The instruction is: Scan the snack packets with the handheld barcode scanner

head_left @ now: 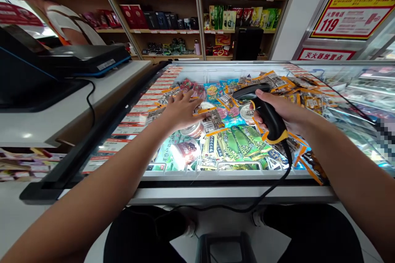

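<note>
A: How far along, quick?
B: Scanner (269, 113) is up & in hand. Snack pkts (277, 82) are out on the freezer's glass top: most in a loose heap far right, a few by the left hand (181, 111), some at near right over the edge. No neat stack anywhere, so I'd call it mid-job. Can't tell which pkts are done or how many are left.
A: Hands?
B: Left: palm down, fingers spread wide, nothing gripped. Thumb's over the top edge of one orange-edged pkt (213, 121); touching or just above, can't tell. Right hand (284, 107): wrapped round the scanner handle, thumb on top, fingers curled under. Trigger squeezed or not, n/a from here.
A: Scanner pos?
B: Right of centre above the glass, head pointing left, i.e. toward the left hand's side. Cord (287, 158) drops over the freezer's near edge (234, 193).
A: Under the glass?
B: Tubs (187, 151) near left, green packs (242, 141) near middle.
</note>
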{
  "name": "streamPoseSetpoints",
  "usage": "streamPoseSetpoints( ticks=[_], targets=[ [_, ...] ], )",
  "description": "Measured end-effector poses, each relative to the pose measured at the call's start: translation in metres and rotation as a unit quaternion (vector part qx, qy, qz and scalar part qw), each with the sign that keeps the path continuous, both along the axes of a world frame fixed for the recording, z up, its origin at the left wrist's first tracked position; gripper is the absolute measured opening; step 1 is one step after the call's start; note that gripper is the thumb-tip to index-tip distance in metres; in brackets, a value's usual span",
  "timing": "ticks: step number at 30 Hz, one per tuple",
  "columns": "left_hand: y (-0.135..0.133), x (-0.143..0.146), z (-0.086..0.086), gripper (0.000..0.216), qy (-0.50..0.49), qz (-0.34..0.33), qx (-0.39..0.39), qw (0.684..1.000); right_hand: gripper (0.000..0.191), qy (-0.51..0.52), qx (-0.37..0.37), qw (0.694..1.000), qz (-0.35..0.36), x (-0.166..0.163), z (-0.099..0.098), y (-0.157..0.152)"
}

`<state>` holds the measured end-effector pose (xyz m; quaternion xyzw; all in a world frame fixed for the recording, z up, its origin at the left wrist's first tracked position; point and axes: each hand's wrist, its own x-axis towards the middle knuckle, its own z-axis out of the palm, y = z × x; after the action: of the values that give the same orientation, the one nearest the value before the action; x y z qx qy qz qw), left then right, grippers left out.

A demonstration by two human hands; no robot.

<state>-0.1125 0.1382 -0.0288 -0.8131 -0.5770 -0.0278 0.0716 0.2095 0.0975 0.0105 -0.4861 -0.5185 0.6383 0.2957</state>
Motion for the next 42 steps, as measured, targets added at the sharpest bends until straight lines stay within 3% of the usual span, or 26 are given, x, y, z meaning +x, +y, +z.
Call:
streamPoseSetpoints(
  ticks=[9,16,20,22,25,28,31,36,42],
  targets=[
    [0.028,-0.042,0.002,0.076,-0.001,0.040,-0.024,0.999,0.050,0.012,-0.027,0.999,-0.018,-0.003,-0.001,-0.001],
    [0.048,-0.092,0.004,0.079,0.023,0.049,-0.034,0.998,0.053,0.008,-0.019,1.000,-0.011,0.003,-0.003,0.004],
    [0.048,-0.108,0.010,0.075,0.029,0.049,-0.015,0.998,0.052,0.011,-0.004,1.000,-0.015,0.005,-0.002,0.006],
    [0.039,-0.098,0.016,0.071,0.031,0.033,0.023,0.999,0.053,0.010,0.005,1.000,-0.012,0.007,-0.001,0.006],
    [0.021,-0.054,0.022,0.066,0.022,-0.046,0.076,0.996,0.057,0.010,0.014,1.000,-0.021,0.009,0.000,0.008],
    [0.007,0.006,0.016,0.070,-0.008,-0.133,0.043,0.990,0.058,0.012,0.017,0.999,-0.029,0.009,0.000,0.009],
    [0.000,0.051,0.003,0.077,-0.036,-0.164,-0.009,0.986,0.058,0.015,0.024,0.999,-0.024,0.009,-0.001,0.010],
    [-0.009,0.064,-0.008,0.082,-0.005,-0.167,-0.054,0.985,0.058,0.026,0.024,0.999,-0.023,0.009,-0.001,0.011],
    [-0.045,0.064,0.001,0.061,0.099,-0.140,0.048,0.984,0.054,0.027,0.005,1.000,-0.007,0.006,0.000,0.008]
  ],
)
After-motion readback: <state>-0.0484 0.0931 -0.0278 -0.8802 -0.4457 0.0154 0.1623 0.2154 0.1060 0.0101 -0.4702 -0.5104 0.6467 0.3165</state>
